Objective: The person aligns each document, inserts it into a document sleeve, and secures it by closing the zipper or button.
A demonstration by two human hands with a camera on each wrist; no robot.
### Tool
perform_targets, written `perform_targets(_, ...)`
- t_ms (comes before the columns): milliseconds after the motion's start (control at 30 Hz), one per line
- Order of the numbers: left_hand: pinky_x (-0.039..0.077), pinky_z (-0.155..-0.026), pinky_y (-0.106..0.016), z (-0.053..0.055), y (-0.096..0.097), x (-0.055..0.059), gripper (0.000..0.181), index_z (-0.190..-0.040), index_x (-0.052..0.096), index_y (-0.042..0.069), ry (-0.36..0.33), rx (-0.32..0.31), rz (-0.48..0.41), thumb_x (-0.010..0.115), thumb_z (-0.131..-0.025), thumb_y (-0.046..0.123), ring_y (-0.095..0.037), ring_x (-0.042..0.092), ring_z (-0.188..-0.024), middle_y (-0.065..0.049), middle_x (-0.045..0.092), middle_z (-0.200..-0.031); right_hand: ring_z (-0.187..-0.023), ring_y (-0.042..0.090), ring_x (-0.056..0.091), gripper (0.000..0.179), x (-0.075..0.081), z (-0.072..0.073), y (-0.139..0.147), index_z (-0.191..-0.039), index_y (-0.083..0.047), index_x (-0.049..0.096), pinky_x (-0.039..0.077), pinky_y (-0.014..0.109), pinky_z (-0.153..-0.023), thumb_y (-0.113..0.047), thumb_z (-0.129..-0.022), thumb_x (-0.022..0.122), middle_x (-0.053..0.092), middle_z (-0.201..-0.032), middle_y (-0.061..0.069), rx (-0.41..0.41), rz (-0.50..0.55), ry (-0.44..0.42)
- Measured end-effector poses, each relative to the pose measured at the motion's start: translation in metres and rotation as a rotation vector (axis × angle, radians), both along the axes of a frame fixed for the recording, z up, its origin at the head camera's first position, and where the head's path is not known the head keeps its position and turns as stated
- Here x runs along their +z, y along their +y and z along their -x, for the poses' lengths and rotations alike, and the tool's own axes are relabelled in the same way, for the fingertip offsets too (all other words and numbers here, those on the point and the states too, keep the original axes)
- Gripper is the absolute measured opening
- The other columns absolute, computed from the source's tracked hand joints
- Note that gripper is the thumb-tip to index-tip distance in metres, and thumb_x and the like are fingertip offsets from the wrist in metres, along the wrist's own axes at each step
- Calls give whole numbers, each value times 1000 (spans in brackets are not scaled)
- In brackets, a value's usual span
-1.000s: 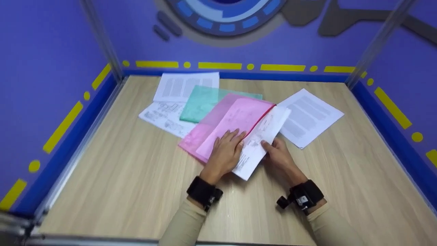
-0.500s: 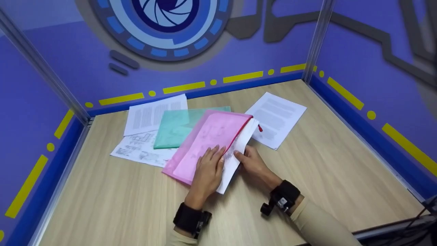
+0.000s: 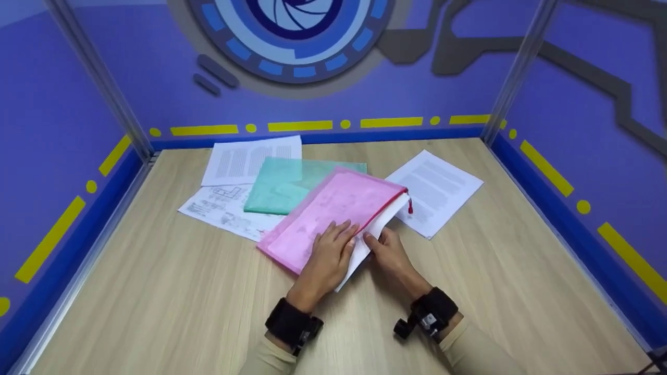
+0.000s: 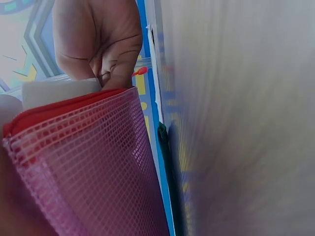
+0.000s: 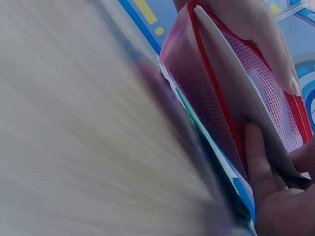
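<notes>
Partly inside the pink pouch (image 3: 325, 213), which overlaps a green pouch (image 3: 279, 182), white papers (image 3: 379, 221) are pinched by the right hand (image 3: 392, 255), while the left hand (image 3: 327, 260) lies, fingers straight, on the pink pouch.

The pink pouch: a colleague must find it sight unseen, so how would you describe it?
On the wooden table, find the person's left hand near the middle; its fingers lie on a pink mesh pouch. White papers poke from its open side, pinched by the right hand. Unlike the green folder partly behind it, this one is pink with a red zip edge.
</notes>
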State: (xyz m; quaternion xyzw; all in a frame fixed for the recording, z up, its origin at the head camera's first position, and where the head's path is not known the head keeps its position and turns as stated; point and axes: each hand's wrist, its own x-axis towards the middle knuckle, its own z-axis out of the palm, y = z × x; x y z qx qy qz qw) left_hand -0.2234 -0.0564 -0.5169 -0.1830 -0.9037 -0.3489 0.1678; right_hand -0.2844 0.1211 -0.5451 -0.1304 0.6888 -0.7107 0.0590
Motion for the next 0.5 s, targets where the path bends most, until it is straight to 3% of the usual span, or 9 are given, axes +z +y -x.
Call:
perform_targets(200, 37, -108, -77, 1, 5, -7, 39, -145, 64, 2, 59, -32, 0, 49, -112, 18, -52, 48, -141, -18, 61, -148, -95, 13, 71, 34, -10, -1, 0, -136, 16, 57, 58, 26, -80, -4, -108, 56, 73, -118, 20, -25, 13, 2)
perform_targets(333, 37, -108, -77, -5, 10, -13, 40, -145, 63, 1, 15, -80, -22, 46, -113, 18, -54, 47, -141, -19, 61, -148, -91, 9, 67, 31, -15, -6, 3, -132, 17, 60, 56, 24, -78, -1, -106, 57, 73, -112, 14, -58, -55, 25)
perform_targets(433, 36, -108, -77, -1, 11, -8, 40, -146, 63, 2, -6, -87, -39, 45, -114, 19, -52, 47, -142, -16, 61, -149, -81, 9, 63, 26, -8, -3, 2, -126, 15, 62, 52, 23, -69, 0, -105, 57, 70, -98, 6, -63, -107, 33)
perform_targets(500, 37, -109, -75, 6, 12, 0, 40, -146, 63, 2, 20, -80, -42, 46, -114, 19, -52, 47, -142, -15, 61, -149, -77, 10, 61, 25, 1, 5, 1, -125, 13, 63, 50, 23, -65, 0, -105, 57, 67, -92, 2, -57, -107, 37)
